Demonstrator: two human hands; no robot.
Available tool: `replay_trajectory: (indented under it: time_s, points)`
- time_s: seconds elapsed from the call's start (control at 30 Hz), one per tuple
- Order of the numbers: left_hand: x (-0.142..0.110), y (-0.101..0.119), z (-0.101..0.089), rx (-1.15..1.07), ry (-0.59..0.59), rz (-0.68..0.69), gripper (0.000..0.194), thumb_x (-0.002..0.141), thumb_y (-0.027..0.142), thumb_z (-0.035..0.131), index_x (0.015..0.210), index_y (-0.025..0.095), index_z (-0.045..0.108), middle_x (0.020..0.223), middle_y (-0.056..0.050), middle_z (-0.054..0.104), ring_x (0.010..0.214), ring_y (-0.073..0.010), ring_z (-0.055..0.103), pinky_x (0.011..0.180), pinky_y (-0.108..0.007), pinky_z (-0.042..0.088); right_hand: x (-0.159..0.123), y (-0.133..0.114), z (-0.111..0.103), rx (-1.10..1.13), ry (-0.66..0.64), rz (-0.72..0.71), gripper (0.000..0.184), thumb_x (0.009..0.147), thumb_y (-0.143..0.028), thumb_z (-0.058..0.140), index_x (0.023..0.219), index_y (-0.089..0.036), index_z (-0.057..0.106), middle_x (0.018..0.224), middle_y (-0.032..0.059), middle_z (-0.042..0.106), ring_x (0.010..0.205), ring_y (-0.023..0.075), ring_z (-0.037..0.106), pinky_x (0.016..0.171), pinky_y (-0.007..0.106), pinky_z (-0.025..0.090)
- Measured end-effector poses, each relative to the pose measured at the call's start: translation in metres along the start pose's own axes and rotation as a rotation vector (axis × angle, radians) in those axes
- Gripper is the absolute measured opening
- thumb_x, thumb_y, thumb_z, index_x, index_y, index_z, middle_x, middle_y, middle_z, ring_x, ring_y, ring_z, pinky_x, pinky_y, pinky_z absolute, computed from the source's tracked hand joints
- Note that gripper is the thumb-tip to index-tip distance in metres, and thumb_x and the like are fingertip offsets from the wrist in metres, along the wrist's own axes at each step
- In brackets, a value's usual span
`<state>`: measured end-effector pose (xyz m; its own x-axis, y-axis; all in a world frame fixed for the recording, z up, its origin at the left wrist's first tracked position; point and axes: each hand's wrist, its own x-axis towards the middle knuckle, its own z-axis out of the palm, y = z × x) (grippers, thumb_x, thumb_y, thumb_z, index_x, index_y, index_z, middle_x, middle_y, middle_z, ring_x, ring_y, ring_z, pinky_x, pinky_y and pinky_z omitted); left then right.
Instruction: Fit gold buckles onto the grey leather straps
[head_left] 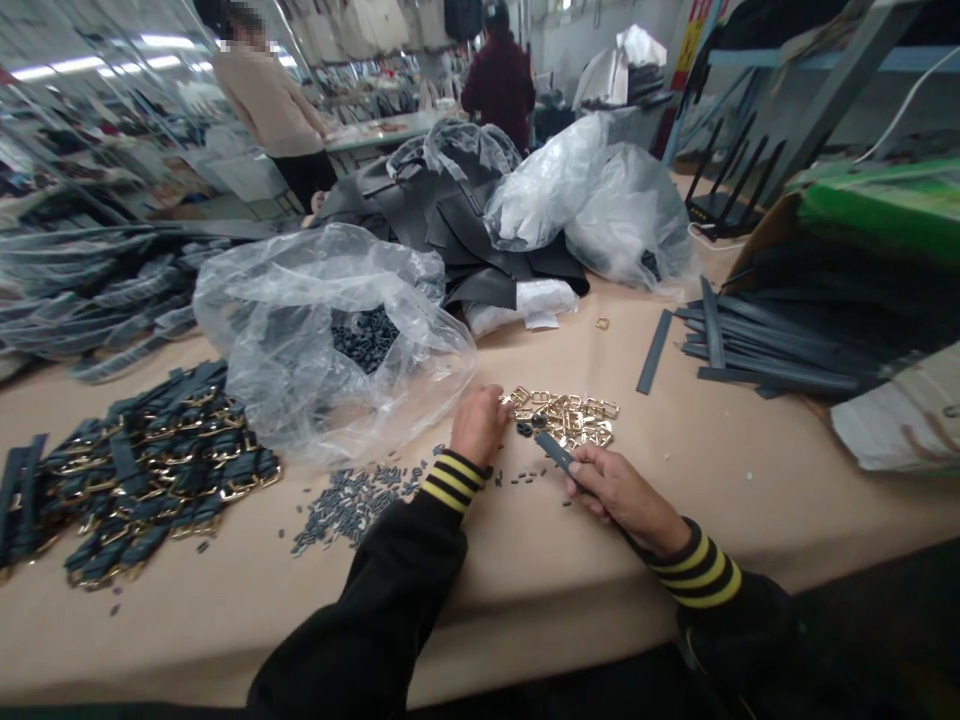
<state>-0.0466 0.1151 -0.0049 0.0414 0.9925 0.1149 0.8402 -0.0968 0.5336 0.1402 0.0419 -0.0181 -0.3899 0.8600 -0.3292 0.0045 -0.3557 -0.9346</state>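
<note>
My right hand point(619, 490) is closed around a dark grey strap point(553, 450), whose flat end points up and left toward a pile of gold metal buckles point(574, 415). My left hand point(478, 420) is at the left edge of that pile, fingers bent and pressed together; what they pinch, if anything, is hidden. Two small black round pieces point(531, 426) lie between the hands, by the buckles. Below and left of my left hand, many small dark loops point(352, 500) are scattered on the table point(525, 570).
Straps fitted with gold buckles point(150, 460) are heaped at left. Behind my left hand stands an open clear plastic bag point(300, 330) of small dark pieces. More dark straps point(780, 330) fill a box at right, near a loose strap point(655, 350). Two people stand in the background.
</note>
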Motion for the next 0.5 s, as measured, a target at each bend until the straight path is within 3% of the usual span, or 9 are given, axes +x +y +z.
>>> replay_trajectory:
  time_s: [0.17, 0.33, 0.5]
  points:
    - [0.016, -0.002, 0.012, -0.032, -0.059, 0.004, 0.011, 0.066, 0.015, 0.058, 0.059, 0.017, 0.050, 0.059, 0.000, 0.049, 0.063, -0.0159, 0.050, 0.062, -0.029, 0.039, 0.002, 0.002, 0.000, 0.017, -0.021, -0.046, 0.021, 0.081, -0.036, 0.048, 0.078, -0.017, 0.042, 0.069, -0.0016, 0.057, 0.038, 0.0026, 0.037, 0.034, 0.015, 0.029]
    - [0.002, -0.004, -0.004, -0.184, -0.105, -0.004, 0.011, 0.075, 0.022, 0.051, 0.065, 0.017, 0.049, 0.053, 0.003, 0.048, 0.051, -0.0110, 0.050, 0.049, -0.022, 0.039, 0.004, 0.001, 0.002, 0.073, -0.011, -0.070, 0.020, 0.081, -0.035, 0.049, 0.082, -0.016, 0.042, 0.074, 0.0006, 0.060, 0.045, 0.0050, 0.048, 0.040, 0.017, 0.039]
    - [-0.036, 0.008, -0.031, -0.473, -0.224, -0.025, 0.016, 0.081, 0.029, 0.047, 0.076, 0.015, 0.051, 0.055, 0.003, 0.053, 0.047, -0.0088, 0.053, 0.043, -0.019, 0.042, 0.002, -0.011, 0.006, 0.307, -0.077, -0.019, 0.021, 0.075, -0.030, 0.060, 0.083, -0.016, 0.046, 0.054, -0.0097, 0.040, 0.036, 0.0007, 0.029, 0.032, 0.011, 0.025]
